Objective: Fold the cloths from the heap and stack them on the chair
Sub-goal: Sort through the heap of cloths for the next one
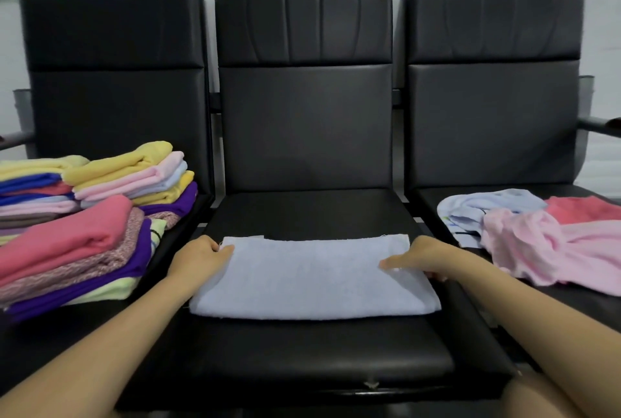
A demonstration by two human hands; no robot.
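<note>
A pale blue cloth (pixel 312 278) lies folded into a wide rectangle on the seat of the middle black chair (pixel 302 350). My left hand (pixel 201 256) grips its left edge near the far corner. My right hand (pixel 423 256) holds its right edge, thumb lying on top of the cloth. On the left chair stand stacks of folded cloths (pixel 84 226) in yellow, pink, blue and purple. On the right chair lies the heap of unfolded cloths (pixel 544 239): pale blue, light pink and coral.
Three black padded chairs stand side by side against a pale wall. The right chair (pixel 490 122) has an armrest (pixel 601 125) at the far right. The front part of the middle seat is bare.
</note>
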